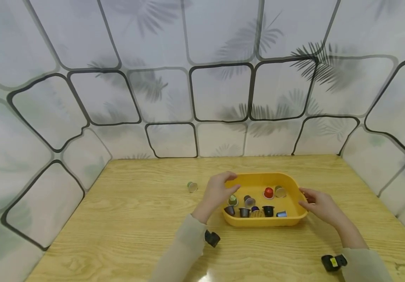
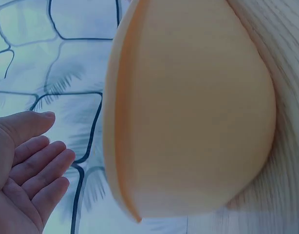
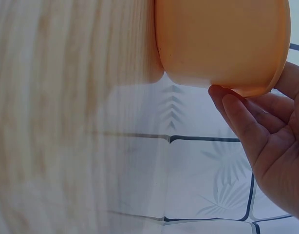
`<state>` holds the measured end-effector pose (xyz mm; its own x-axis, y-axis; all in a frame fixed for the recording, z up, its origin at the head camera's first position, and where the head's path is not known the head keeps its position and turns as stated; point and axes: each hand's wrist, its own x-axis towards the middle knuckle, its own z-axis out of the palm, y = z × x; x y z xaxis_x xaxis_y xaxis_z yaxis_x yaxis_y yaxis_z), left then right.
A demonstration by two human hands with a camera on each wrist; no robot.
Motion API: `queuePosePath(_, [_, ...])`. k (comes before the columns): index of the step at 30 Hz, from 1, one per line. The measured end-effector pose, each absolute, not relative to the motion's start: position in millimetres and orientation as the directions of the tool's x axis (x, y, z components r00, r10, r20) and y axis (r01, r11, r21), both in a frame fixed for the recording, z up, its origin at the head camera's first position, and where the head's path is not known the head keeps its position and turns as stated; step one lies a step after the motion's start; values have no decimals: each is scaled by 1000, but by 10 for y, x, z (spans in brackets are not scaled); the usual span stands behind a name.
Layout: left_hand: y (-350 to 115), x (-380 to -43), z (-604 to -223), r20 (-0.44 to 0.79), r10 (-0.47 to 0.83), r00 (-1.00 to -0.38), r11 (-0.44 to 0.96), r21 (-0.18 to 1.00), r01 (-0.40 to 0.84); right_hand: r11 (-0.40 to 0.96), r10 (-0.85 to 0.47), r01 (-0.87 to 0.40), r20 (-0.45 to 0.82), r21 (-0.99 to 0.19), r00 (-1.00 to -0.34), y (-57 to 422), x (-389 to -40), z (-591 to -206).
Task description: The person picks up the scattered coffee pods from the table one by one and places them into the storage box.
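A yellow plastic tray (image 1: 264,222) stands on the table with several coffee capsules in it, among them a red capsule (image 1: 268,192), a black capsule (image 1: 268,210) and a blue capsule (image 1: 281,214). At the tray's right end my right hand (image 1: 322,203) grips the rim; the right wrist view shows its fingers (image 3: 242,122) against the outer wall, with the thumb partly hidden behind the rim. My left hand (image 1: 219,190) hovers at the left end, its fingers loosely bent. Seen from the left wrist, that hand (image 2: 35,170) is apart from the tray wall (image 2: 203,107) and holds nothing.
One pale capsule (image 1: 192,187) lies on the wooden table (image 1: 135,219), left of the tray. Patterned curtain-like walls (image 1: 220,94) enclose the table at the back and both sides. Each wrist carries a small black camera (image 1: 333,262).
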<state>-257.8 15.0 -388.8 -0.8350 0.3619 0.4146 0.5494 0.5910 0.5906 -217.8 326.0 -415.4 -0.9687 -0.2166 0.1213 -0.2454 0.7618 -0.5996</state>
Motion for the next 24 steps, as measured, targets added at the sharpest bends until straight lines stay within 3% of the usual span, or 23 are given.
queuePosePath(10, [-116, -2576, -3875, 452, 315, -834, 569, 613, 547, 764, -215, -244, 120, -597, -969, 3257, -2178, -4164])
queuePosePath(24, [-389, -2636, -3939, 371, 300, -879, 575, 664, 477, 764, -217, -248, 126, -595, -968, 3267, -2175, -4172])
